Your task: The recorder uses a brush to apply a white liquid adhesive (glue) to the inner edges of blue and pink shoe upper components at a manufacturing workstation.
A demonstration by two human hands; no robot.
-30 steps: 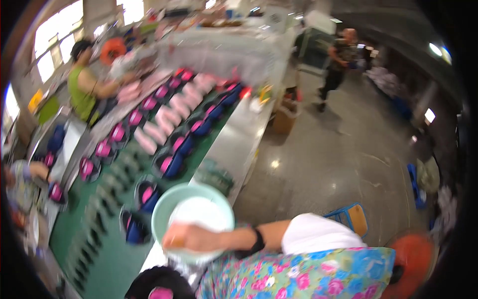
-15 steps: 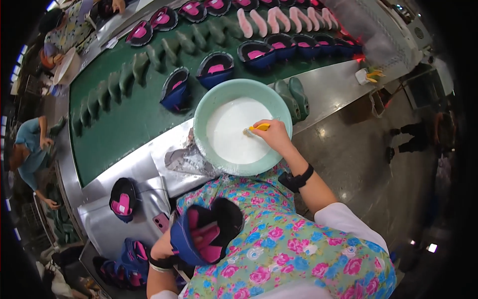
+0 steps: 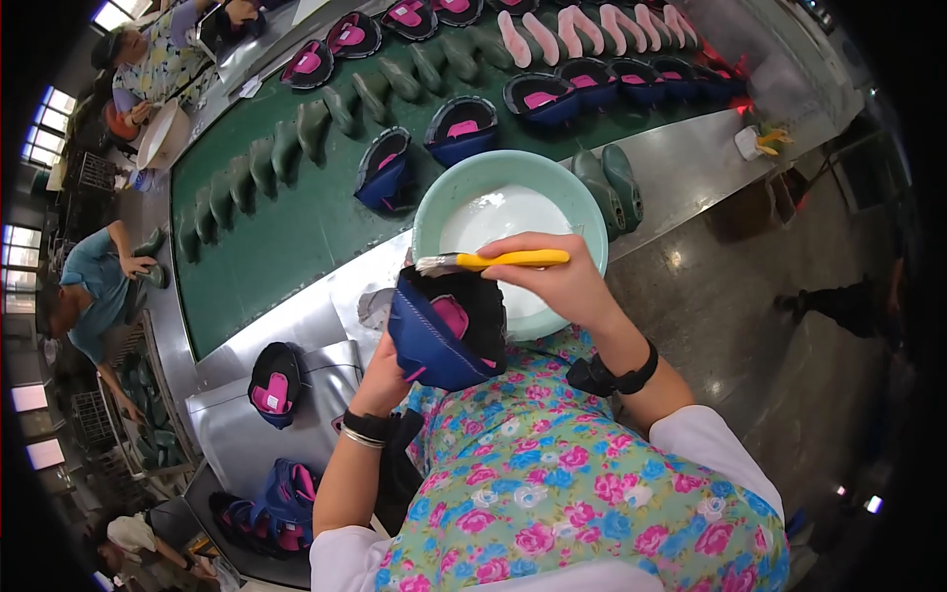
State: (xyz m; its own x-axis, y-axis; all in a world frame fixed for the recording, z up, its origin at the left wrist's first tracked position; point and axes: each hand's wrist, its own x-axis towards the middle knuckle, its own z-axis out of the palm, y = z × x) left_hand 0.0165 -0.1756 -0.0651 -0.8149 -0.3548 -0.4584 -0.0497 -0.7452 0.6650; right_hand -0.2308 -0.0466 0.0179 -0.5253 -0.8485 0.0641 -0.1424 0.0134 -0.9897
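My left hand [image 3: 383, 377] grips a blue shoe upper [image 3: 431, 333] with a black and pink inside, its open edge tilted up in front of me. In my right hand [image 3: 554, 284] is a paintbrush [image 3: 523, 259], held by its yellow handle. The whitish bristles lie at the black rim of the upper; whether they press on it I cannot tell. Behind both hands stands a pale green basin [image 3: 431, 202] of white liquid [image 3: 503, 209], partly covered by the upper and my right hand.
Several dark green shoe lasts [image 3: 312, 130] and blue uppers [image 3: 462, 138] line the green tabletop [image 3: 271, 276]. Two lasts [image 3: 599, 187] stand right of the basin. Another upper [image 3: 274, 387] sits on a silvery sheet [image 3: 321, 390] at left. A person in teal [image 3: 99, 271] works farther left.
My right hand has lifted the brush out of the basin and brought it left to the upper. My left hand has raised the upper from my lap towards the basin.
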